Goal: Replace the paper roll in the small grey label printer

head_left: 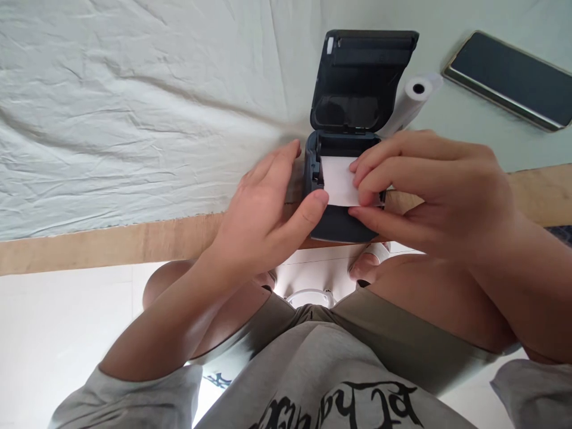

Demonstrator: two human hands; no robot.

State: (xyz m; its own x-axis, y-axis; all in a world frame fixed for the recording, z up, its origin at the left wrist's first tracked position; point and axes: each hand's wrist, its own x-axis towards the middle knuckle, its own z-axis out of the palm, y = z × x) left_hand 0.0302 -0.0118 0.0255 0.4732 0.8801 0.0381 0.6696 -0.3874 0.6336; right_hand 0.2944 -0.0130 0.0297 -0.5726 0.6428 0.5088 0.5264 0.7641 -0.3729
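Observation:
A small dark grey printer (339,223) sits at the near edge of the table with its lid (361,77) tipped up and open. White paper (337,179) lies across its open bay. My left hand (268,214) cups the printer's left side, thumb pressing the paper's near left corner. My right hand (429,190) reaches in from the right, its fingers pinched on the paper's right edge. A second white paper roll (413,98) lies just right of the lid.
A pale cloth (134,119) covers the table, with a bare wooden edge (111,244) along the near side. A dark phone (509,77) lies at the far right. My knees and a white floor show below the table edge.

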